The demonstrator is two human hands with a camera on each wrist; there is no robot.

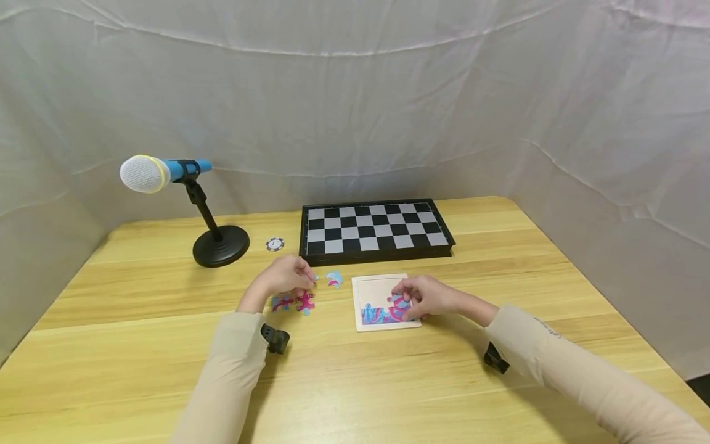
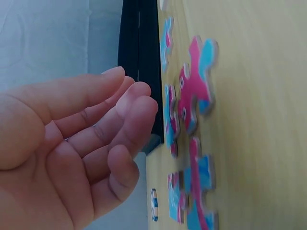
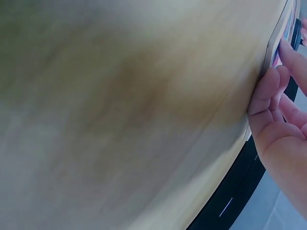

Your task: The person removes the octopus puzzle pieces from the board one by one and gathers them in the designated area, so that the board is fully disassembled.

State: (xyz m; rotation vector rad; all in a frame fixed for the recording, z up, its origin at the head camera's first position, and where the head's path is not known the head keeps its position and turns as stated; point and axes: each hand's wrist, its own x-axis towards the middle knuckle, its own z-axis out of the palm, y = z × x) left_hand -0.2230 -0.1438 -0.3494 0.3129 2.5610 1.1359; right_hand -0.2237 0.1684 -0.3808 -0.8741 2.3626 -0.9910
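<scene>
Head view: puzzle tray [image 1: 368,291] on table [image 1: 344,382], joined pieces [image 1: 373,316] along its 6 o'clock side. Right hand [image 1: 429,296] at its 3 o'clock edge, fingers on pieces; pinching or not, cannot tell. Left hand [image 1: 285,275] loosely curved, empty, near loose pieces [image 1: 306,301] at 9. Chessboard [image 1: 377,228] at 12, microphone [image 1: 145,174] at 10.

Two hands [image 1: 284,275] [image 1: 435,295], one tray [image 1: 374,288], one chessboard [image 1: 373,229], one microphone [image 1: 145,174]

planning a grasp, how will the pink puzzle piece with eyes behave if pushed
The pink piece looks thin, so probably light; lying flat, it should slide rather than roll. Its body shows no bend, suggesting it's fairly stiff.
</scene>
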